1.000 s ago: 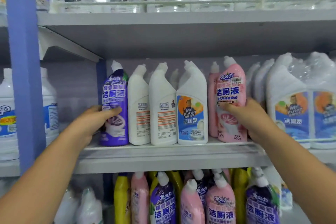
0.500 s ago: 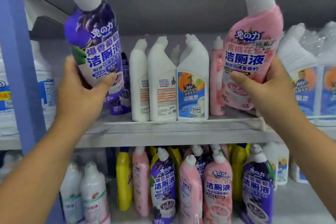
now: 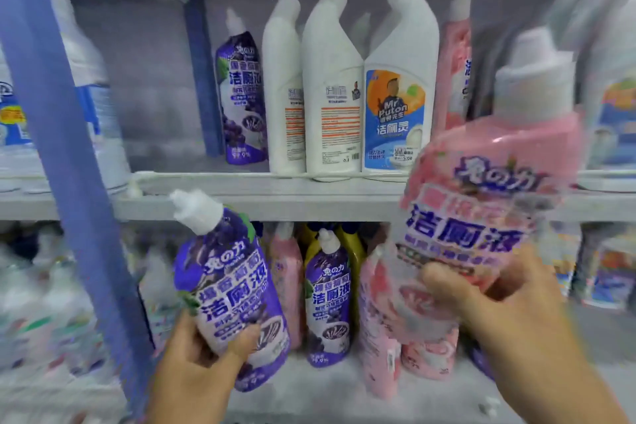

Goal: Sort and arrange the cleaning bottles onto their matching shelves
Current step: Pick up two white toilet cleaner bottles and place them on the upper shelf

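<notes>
Left hand (image 3: 199, 361) gripped a purple bottle (image 3: 230, 289); right hand (image 3: 495, 306) gripped a pink bottle (image 3: 481, 217), both held before the lower shelf (image 3: 309, 392).

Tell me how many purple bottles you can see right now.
3. One purple bottle is held in the left hand, one stands at the left end of the upper shelf, and one stands on the lower shelf. Blurred edges may hide more.
</notes>
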